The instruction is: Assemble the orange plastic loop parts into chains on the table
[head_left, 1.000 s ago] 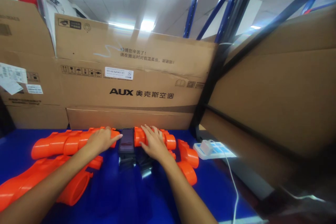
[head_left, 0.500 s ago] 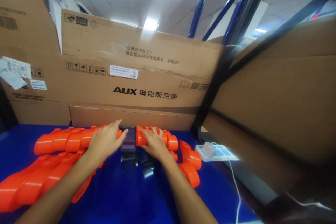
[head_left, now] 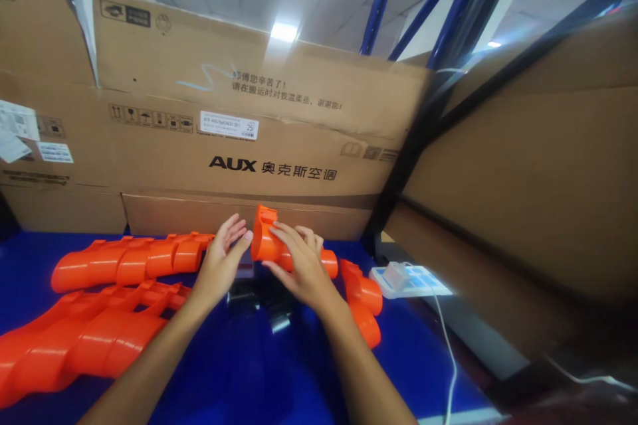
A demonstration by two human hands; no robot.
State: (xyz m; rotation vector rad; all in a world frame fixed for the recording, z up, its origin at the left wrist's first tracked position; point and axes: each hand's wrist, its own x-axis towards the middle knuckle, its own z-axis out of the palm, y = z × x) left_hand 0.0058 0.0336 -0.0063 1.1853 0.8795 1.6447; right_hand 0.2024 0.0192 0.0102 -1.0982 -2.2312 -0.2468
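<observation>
An orange curved plastic piece [head_left: 262, 239] is gripped in my right hand [head_left: 304, 265], raised off the blue table and tilted up at its left end. Beside that end is my left hand [head_left: 225, 259], fingers apart and holding nothing; whether its thumb touches the piece I cannot tell. Beneath the hands a phone [head_left: 245, 270] is mostly hidden. More orange plastic [head_left: 327, 264] shows just behind my right hand. Two rows of orange pieces lie to the left, a far row [head_left: 132, 262] and a near row [head_left: 84, 339]. A pair of orange pieces [head_left: 366, 295] lies to the right.
Dark shiny objects [head_left: 279, 319] lie on the blue table [head_left: 239, 378] between my forearms. A white power strip [head_left: 411, 281] with a plug and white cable [head_left: 448, 358] sits at the right edge. Cardboard walls [head_left: 164, 166] and a dark rack post [head_left: 399, 192] bound the table.
My right hand has taken hold of an orange piece and lifted it from the table. My left hand has moved right, from the far orange row toward that piece. The view has shifted slightly.
</observation>
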